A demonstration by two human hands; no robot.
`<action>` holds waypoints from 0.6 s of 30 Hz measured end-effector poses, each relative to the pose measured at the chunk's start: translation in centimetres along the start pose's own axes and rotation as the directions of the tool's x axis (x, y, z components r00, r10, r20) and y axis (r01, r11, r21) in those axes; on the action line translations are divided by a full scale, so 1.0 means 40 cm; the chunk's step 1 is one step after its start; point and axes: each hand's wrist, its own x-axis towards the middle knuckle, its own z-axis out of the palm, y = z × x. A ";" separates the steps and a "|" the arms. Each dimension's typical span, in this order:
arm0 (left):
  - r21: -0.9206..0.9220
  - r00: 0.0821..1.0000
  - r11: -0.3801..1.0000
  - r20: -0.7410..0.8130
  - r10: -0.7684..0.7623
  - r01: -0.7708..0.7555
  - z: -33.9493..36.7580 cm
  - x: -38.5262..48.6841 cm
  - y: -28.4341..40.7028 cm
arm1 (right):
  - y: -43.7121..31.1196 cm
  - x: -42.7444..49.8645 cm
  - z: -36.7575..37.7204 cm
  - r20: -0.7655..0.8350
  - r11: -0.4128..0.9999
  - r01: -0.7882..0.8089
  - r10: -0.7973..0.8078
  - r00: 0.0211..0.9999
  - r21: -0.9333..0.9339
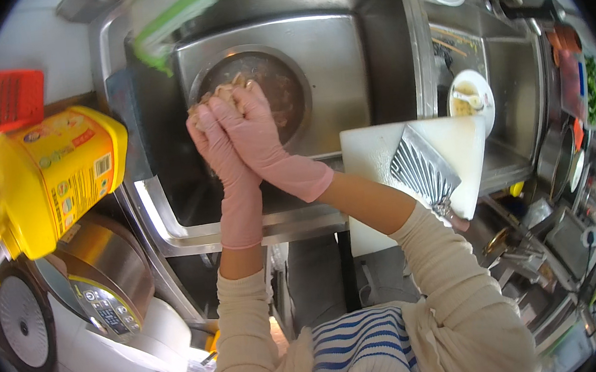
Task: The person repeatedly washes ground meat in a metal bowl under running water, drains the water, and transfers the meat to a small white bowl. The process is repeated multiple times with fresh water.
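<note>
Both my hands wear pink gloves and are pressed together over the left sink basin (337, 85). Between them is a clump of pale brown, wet-looking food pieces (229, 91), which I cannot name more exactly. My left hand (214, 145) cups the clump from the left side. Against it, my right hand (253, 128) closes over the clump from the right. Directly below is a round metal bowl (307, 99) holding brownish, cloudy water (282, 93). My hands and the food hide the bowl's left part.
A cleaver (425, 165) lies on a white cutting board (364, 179) across the sink's front right. Beyond sits a white bowl (488, 106) with a spoon. At left are a yellow jug (73, 170) and an electric cooker (107, 274). A green-edged white item (174, 20) hangs at the top.
</note>
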 end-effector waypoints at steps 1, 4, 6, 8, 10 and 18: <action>0.030 0.999 0.999 -0.017 -0.030 0.030 -0.006 -0.002 0.005 | -0.011 -0.008 0.002 -0.023 1.000 0.006 -0.006 1.000 0.013; 0.055 0.998 0.998 0.053 -0.032 0.029 -0.027 0.010 0.011 | -0.034 -0.016 0.005 -0.099 0.998 0.040 -0.037 0.994 0.038; 0.046 0.995 0.998 0.084 -0.055 0.051 -0.045 0.018 0.014 | -0.045 -0.020 0.005 -0.125 0.994 0.051 -0.039 0.991 0.095; 0.042 0.991 0.996 0.110 -0.081 0.077 -0.062 0.025 0.020 | -0.053 -0.024 0.005 -0.134 0.991 0.071 -0.056 0.989 0.114; 0.038 0.985 0.994 0.137 -0.106 0.102 -0.076 0.030 0.028 | -0.060 -0.028 0.006 -0.106 0.991 0.046 -0.032 0.994 0.129; 0.032 0.968 0.988 0.194 -0.157 0.153 -0.094 0.035 0.053 | -0.069 -0.039 0.008 -0.122 0.993 0.089 -0.079 0.989 0.078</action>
